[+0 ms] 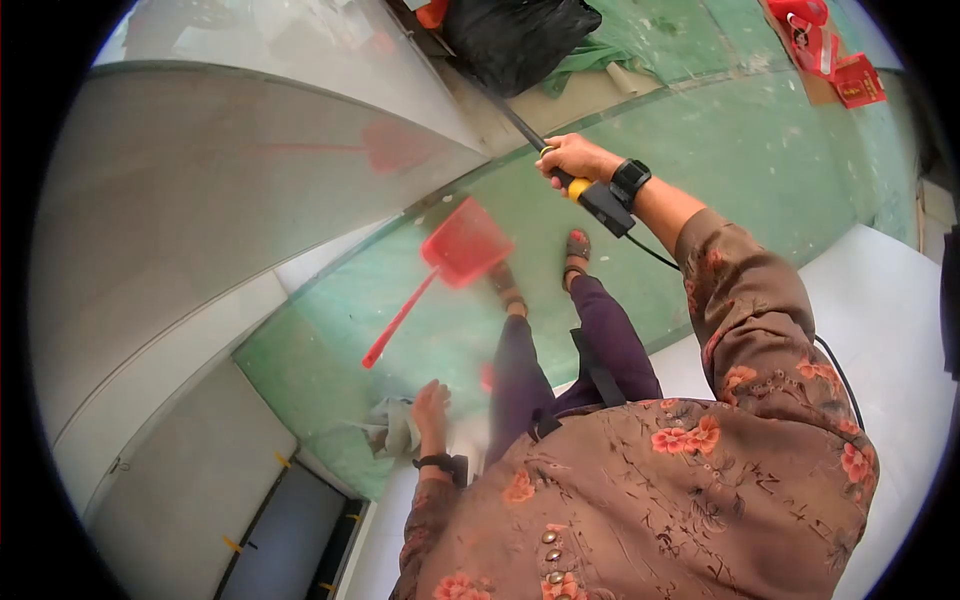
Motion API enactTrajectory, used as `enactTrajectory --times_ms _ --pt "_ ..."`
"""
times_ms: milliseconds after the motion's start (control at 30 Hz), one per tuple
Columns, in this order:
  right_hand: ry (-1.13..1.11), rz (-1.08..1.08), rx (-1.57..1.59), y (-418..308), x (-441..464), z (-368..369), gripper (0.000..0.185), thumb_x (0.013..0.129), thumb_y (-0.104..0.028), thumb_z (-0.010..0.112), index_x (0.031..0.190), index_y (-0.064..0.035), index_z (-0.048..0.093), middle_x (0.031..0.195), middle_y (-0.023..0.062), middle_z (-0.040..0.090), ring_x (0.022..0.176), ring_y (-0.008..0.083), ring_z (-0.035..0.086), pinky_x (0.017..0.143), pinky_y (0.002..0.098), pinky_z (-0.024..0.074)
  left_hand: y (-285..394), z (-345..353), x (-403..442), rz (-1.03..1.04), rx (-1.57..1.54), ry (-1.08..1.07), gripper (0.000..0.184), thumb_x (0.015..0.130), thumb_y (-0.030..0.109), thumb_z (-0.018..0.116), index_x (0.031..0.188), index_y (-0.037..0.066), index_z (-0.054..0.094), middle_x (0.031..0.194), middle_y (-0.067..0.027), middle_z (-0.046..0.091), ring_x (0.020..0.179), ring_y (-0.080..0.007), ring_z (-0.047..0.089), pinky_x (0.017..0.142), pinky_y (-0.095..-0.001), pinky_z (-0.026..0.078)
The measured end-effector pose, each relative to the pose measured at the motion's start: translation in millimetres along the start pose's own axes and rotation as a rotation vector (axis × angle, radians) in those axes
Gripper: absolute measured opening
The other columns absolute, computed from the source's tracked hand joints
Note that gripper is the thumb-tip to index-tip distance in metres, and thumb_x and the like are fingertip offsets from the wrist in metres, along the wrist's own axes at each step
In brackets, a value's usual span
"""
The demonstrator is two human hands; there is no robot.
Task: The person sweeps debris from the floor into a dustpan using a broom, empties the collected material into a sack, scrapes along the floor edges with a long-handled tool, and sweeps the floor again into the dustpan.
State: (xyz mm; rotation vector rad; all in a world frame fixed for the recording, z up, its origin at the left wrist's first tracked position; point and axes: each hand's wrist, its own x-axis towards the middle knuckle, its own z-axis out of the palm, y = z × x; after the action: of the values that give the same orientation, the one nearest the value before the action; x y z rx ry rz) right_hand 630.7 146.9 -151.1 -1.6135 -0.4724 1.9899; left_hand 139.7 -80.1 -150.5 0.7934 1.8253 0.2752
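My right hand (572,160) is wrapped round the black and yellow handle (578,188) of a long dark pole that runs up and left towards a black plastic bag (515,35). A cable trails from the handle's lower end. Low on the left, my left hand (431,408) hangs with its fingers loosely bent and seems to hold nothing. Beside it is a crumpled grey-white cloth or bag (393,428); whether they touch is unclear. Between my hands and further left is a red dustpan (462,245), its long handle pointing down-left.
Green sheeting (730,170) covers the floor under my feet. Glossy pale panels (210,170) stand at the left and mirror the dustpan. Red packets (855,82) lie on cardboard at the top right. A white surface (875,300) is at the right.
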Motion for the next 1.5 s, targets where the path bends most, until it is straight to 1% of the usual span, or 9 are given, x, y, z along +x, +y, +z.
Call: enactTrajectory --times_ms 267,567,667,900,1133,1300,1433,1467,1500 --pt "0.016 -0.099 0.184 -26 23 68 0.015 0.075 -0.008 0.059 0.077 0.0048 0.053 0.061 0.0101 0.057 0.052 0.0181 0.057 0.043 0.0327 0.0433 -21 -18 5 -0.053 -0.083 0.011 0.029 0.084 0.015 0.056 0.108 -0.002 0.055 0.088 -0.0113 0.063 0.072 -0.0176 0.062 0.058 -0.0266 0.050" --pt "0.191 -0.183 -0.232 3 17 47 0.018 0.073 -0.010 0.059 0.082 0.0035 0.053 0.062 0.0120 0.057 0.050 0.0202 0.058 0.045 0.0334 0.0454 -20 -36 2 -0.061 -0.131 0.033 0.033 0.082 0.015 0.057 0.110 -0.003 0.054 0.091 -0.0120 0.062 0.077 -0.0194 0.062 0.064 -0.0274 0.050" --pt "0.260 -0.198 -0.355 5 -3 35 0.056 0.075 -0.010 0.059 0.125 0.0061 0.039 0.067 0.0085 0.054 0.048 0.0169 0.055 0.040 0.0324 0.0439 -15 -34 9 -0.079 -0.119 0.035 0.034 0.082 0.015 0.057 0.111 -0.003 0.054 0.092 -0.0118 0.062 0.077 -0.0190 0.062 0.064 -0.0272 0.050" --pt "0.319 -0.226 -0.589 13 12 25 0.057 0.072 -0.009 0.056 0.125 0.0048 0.040 0.073 0.0190 0.059 0.056 0.0263 0.061 0.051 0.0364 0.0485 -1 -23 13 -0.034 -0.102 0.020 0.032 0.080 0.015 0.057 0.107 -0.003 0.057 0.088 -0.0115 0.063 0.075 -0.0185 0.063 0.063 -0.0272 0.051" --pt "0.550 -0.448 -0.808 48 42 29 0.018 0.076 -0.007 0.047 0.093 -0.0002 0.052 0.091 0.0261 0.058 0.088 0.0414 0.055 0.073 0.0468 0.0434 -10 -27 13 0.006 -0.027 0.019 0.030 0.079 0.013 0.057 0.104 -0.003 0.059 0.085 -0.0107 0.063 0.073 -0.0178 0.062 0.061 -0.0260 0.050" --pt "0.506 -0.338 -0.522 35 67 52 0.019 0.075 -0.007 0.049 0.092 0.0005 0.051 0.090 0.0243 0.059 0.084 0.0368 0.059 0.069 0.0431 0.0473 -63 -43 19 0.108 0.135 -0.067 0.029 0.086 0.016 0.055 0.109 -0.002 0.053 0.085 -0.0115 0.063 0.069 -0.0179 0.062 0.058 -0.0267 0.051" --pt "0.435 -0.298 -0.439 3 85 61 0.012 0.072 -0.004 0.049 0.082 0.0011 0.053 0.070 0.0201 0.061 0.063 0.0320 0.063 0.058 0.0396 0.0502 -114 -48 28 0.687 0.712 0.151 0.015 0.081 0.010 0.048 0.086 0.001 0.059 0.068 -0.0062 0.056 0.056 -0.0157 0.053 0.050 -0.0295 0.043" --pt "0.403 -0.276 -0.369 -4 91 62 0.011 0.072 -0.002 0.048 0.079 0.0019 0.055 0.061 0.0183 0.060 0.054 0.0297 0.063 0.054 0.0379 0.0506 -71 -37 6 0.077 0.053 0.017 0.015 0.082 0.011 0.051 0.091 0.001 0.058 0.067 -0.0051 0.056 0.055 -0.0157 0.052 0.047 -0.0288 0.041" --pt "0.403 -0.279 -0.367 -7 99 61 0.011 0.072 -0.002 0.048 0.079 0.0019 0.055 0.061 0.0183 0.060 0.054 0.0297 0.063 0.054 0.0379 0.0506 -71 -35 4 0.080 0.055 0.018 0.015 0.082 0.011 0.051 0.091 0.001 0.058 0.067 -0.0051 0.056 0.055 -0.0157 0.052 0.047 -0.0288 0.041"
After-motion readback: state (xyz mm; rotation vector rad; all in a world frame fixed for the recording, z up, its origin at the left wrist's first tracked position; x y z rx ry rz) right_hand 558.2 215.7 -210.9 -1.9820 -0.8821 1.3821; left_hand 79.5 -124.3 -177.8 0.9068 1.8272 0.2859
